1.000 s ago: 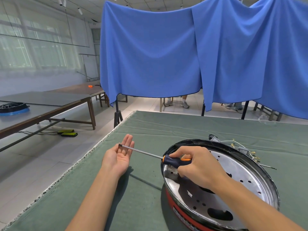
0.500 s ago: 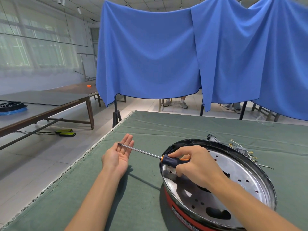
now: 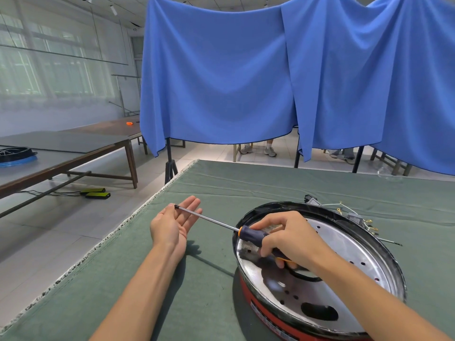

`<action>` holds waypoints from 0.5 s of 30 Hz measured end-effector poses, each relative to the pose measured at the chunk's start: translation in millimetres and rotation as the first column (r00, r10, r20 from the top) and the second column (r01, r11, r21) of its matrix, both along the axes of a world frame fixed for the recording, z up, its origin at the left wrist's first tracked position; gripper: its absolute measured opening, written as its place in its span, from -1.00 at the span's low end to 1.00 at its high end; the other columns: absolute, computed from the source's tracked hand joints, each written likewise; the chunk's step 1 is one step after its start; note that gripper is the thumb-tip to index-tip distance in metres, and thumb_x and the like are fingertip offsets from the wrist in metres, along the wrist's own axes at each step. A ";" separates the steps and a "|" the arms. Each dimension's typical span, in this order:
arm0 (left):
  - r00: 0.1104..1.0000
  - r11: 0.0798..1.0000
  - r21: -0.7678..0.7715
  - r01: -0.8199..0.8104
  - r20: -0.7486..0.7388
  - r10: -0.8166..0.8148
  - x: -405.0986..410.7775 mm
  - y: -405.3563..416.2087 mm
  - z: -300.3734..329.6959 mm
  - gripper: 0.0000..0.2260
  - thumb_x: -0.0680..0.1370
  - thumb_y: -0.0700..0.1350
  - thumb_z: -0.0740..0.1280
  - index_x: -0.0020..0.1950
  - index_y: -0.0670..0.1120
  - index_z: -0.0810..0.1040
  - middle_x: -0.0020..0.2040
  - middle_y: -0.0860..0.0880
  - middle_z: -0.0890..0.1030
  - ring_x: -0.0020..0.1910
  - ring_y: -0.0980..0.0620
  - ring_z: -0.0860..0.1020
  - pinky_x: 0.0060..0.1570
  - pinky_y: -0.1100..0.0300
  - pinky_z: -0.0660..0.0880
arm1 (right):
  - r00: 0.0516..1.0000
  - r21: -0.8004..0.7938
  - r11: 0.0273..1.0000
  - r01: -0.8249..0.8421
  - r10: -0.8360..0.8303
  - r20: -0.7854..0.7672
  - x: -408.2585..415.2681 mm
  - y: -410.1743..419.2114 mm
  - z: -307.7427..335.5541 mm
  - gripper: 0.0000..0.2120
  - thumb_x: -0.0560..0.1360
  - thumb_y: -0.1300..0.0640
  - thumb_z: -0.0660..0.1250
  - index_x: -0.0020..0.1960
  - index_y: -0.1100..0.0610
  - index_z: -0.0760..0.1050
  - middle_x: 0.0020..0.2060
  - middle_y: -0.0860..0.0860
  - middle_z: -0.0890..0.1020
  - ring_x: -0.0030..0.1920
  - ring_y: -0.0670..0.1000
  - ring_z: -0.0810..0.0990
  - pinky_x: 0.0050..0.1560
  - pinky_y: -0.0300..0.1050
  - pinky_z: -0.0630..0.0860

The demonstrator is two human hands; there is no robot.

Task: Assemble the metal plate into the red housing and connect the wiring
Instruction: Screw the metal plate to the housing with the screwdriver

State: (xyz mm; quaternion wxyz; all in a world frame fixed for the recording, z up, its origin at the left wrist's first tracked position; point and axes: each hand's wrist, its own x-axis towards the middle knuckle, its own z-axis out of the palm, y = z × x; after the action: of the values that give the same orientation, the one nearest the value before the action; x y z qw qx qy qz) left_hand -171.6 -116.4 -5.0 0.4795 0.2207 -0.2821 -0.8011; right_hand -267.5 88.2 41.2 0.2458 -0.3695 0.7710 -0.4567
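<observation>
The round red housing (image 3: pixel 264 312) sits on the green cloth at the lower right, with the shiny perforated metal plate (image 3: pixel 344 252) lying inside it. My right hand (image 3: pixel 288 238) is above the plate's left part, gripping the dark blue and orange handle of a long screwdriver (image 3: pixel 216 221). Its shaft points left, and the tip rests over the fingers of my left hand (image 3: pixel 173 223), which lies palm up and open on the cloth. Loose wires with small brass terminals (image 3: pixel 354 214) trail from the housing's far right rim.
The green cloth table (image 3: pixel 197 279) ends in a frayed left edge beside the tiled floor. Blue curtains (image 3: pixel 246 82) hang behind it, with people's feet under them. Long tables (image 3: pixel 61 153) stand at the left, and black and yellow devices (image 3: pixel 96 193) lie on the floor.
The view has shifted slightly. Both hands and the screwdriver hold almost the same pose; my right hand's grip has slid a little further back along the handle.
</observation>
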 end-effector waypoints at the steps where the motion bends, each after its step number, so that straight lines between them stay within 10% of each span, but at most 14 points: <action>1: 1.000 1.000 -0.003 0.009 0.003 -0.009 0.4 -0.3 0.2 -0.83 0.68 -0.22 0.02 0.15 -0.28 0.33 -0.30 -0.22 0.67 -0.28 -0.12 0.69 -0.40 0.10 0.61 | 1.000 0.002 1.000 -0.002 0.002 0.008 -0.2 -0.3 0.1 -0.66 0.21 0.37 0.39 -0.19 -0.04 0.65 -0.28 0.29 0.66 -0.59 0.05 0.44 -0.60 -0.30 0.24; 9: 0.995 0.996 0.018 0.083 0.046 -0.084 4.0 3.5 6.9 -0.80 0.68 -0.15 0.05 -0.05 -0.18 0.40 -0.26 -0.20 0.69 -0.27 -0.10 0.69 -0.38 0.08 0.62 | 0.997 0.077 0.994 -0.081 0.080 0.011 -1.4 1.0 0.0 -0.68 0.33 0.33 0.37 -0.01 0.01 0.55 -0.28 0.06 0.67 -0.53 0.02 0.53 -0.58 -0.29 0.31; 15: 0.993 0.992 0.061 0.106 0.051 -0.110 6.8 6.7 16.8 -0.81 0.68 -0.16 0.06 -0.07 -0.15 0.38 -0.28 -0.18 0.69 -0.31 -0.09 0.69 -0.43 0.10 0.61 | 0.933 -0.111 0.993 -0.048 0.085 0.350 -3.5 10.2 12.7 -0.67 0.45 0.40 0.20 0.17 0.17 0.46 -0.07 0.24 0.62 -0.39 0.20 0.60 -0.54 -0.20 0.47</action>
State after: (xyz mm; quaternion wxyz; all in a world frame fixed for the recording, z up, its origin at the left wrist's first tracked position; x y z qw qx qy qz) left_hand -164.7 -109.7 11.8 0.4210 0.2405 -0.2830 -0.8275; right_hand -271.0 98.5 53.9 0.3770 -0.3190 0.6771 -0.5456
